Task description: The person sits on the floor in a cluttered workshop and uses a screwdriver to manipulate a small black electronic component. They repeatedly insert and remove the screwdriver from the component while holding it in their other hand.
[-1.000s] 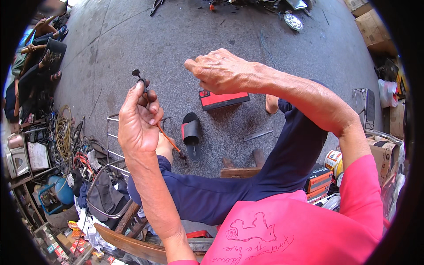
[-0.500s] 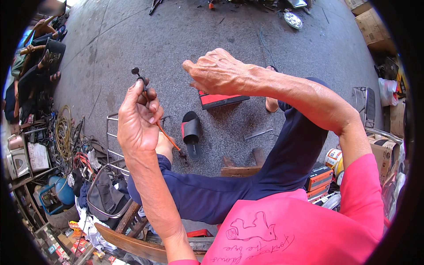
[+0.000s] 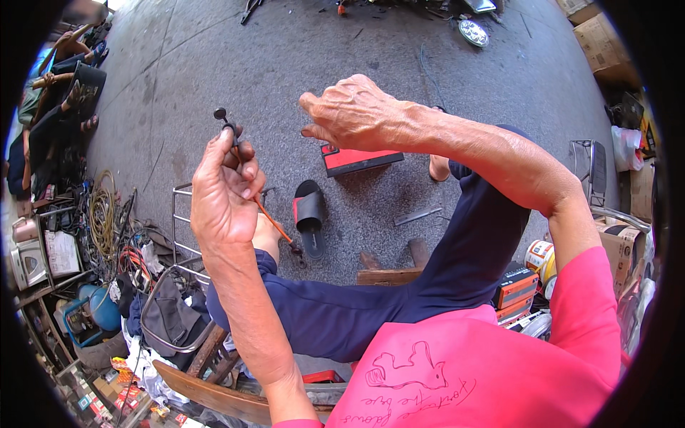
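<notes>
Between the thumb and fingers of my left hand (image 3: 227, 196) is a short orange cable with black ends (image 3: 270, 222). A small round black cap (image 3: 220, 114) sticks up past the fingertips, and the cable's other end hangs down below the palm. My right hand (image 3: 357, 110) is raised across from it, fingers curled in and the back of the hand towards me. Whatever it may hold is hidden. Below the right hand a red and black box-shaped battery (image 3: 362, 162) rests on the floor.
A black slipper (image 3: 311, 217) lies on the floor by a metal rack (image 3: 183, 221). A flat metal strip (image 3: 417, 215) is nearer my right leg. Coiled cables (image 3: 103, 214) and clutter fill the left side; cartons (image 3: 601, 43) stand at the right. Other people sit far left.
My right hand has shifted slightly, and its thumb shows more below the curled fingers. The left hand and the cable stay almost in place.
</notes>
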Demonstrator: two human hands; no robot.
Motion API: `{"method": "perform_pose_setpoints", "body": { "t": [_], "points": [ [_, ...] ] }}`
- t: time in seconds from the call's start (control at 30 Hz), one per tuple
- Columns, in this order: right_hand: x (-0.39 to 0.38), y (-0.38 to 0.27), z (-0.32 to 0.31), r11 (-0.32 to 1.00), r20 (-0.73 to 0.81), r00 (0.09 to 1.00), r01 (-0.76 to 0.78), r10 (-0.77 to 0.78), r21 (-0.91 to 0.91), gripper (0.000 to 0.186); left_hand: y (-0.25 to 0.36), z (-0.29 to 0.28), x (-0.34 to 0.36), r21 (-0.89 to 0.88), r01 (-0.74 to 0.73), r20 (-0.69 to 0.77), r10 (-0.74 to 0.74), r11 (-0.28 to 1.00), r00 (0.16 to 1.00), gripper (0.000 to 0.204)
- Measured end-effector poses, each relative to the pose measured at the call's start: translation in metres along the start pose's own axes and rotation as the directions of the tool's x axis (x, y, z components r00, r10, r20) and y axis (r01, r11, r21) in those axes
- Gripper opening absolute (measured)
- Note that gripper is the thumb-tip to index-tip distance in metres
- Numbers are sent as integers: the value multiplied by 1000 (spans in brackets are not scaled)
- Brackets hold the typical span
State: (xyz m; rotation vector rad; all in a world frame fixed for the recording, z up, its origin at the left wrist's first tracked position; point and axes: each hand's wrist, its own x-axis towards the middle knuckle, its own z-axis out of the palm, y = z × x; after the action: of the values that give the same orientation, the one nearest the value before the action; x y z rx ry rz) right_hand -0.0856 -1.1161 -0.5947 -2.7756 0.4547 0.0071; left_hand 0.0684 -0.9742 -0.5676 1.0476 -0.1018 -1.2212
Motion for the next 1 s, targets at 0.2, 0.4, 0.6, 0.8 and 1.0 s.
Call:
{"method": "perform_pose_setpoints", "body": {
  "t": [0.2, 0.4, 0.6, 0.8, 1.0],
  "points": [
    [-4, 5, 6, 998, -89, 994, 63, -65, -24, 31, 0, -2, 0, -2, 3, 11, -3, 1000, 1000, 17],
    [-2, 1, -2, 999, -13, 1000, -26, 27, 32, 24, 0, 1, 2, 8, 13, -14, -13, 1000, 1000, 14],
    [-4, 1, -1, 997, -34, 997, 75, -75, -10, 29, 0, 10, -8, 350, -158, -74, 196, 923, 978, 12],
    [-19, 12, 5, 999, 19, 999, -30, 30, -14, 27, 5, 74, -24, 891, -454, 447, 234, -26, 863, 12],
    [-11, 11, 1, 999, -63, 998, 7, -5, 38, 35, 10, 147, -94, 378, -614, 901, 123, -693, 416, 7]
  ]
}}
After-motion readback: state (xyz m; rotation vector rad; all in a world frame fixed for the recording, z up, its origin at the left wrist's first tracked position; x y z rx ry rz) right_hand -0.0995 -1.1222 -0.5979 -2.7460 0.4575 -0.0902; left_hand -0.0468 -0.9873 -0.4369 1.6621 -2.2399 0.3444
